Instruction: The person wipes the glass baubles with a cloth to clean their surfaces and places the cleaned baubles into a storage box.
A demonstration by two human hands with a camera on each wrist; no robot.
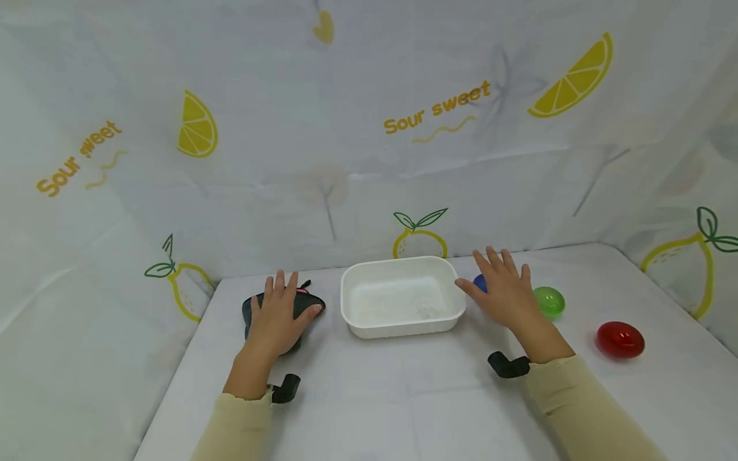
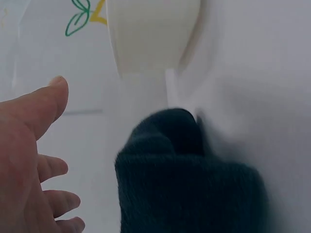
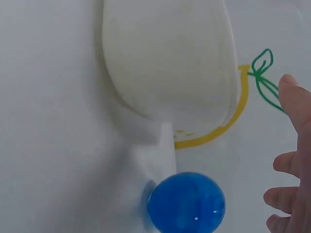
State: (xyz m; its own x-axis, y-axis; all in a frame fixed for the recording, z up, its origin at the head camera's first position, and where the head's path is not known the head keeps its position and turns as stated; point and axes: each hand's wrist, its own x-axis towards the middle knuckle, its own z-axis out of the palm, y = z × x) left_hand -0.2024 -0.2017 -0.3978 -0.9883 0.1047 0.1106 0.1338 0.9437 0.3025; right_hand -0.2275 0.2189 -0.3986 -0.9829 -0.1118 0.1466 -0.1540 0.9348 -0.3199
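Note:
My left hand (image 1: 278, 320) is held with fingers spread over a dark, soft, fuzzy cloth item (image 1: 311, 301), which shows a pink bit and a small loop at its back edge. Seen from the left wrist, this cloth item (image 2: 189, 194) is dark teal and stands apart from the fingers. My right hand (image 1: 505, 294), fingers likewise spread, hovers beside the right end of a white plastic tub (image 1: 403, 298). A blue ball (image 3: 187, 204) shows below the tub's end in the right wrist view; in the head view the right hand partly hides it. Both hands hold nothing.
To the right of the right hand lie a shiny green ball (image 1: 549, 302) and a red egg-shaped ball (image 1: 620, 339). The table has a white cover (image 1: 380, 397). A white curtain (image 1: 277, 128) with lemon prints hangs behind it.

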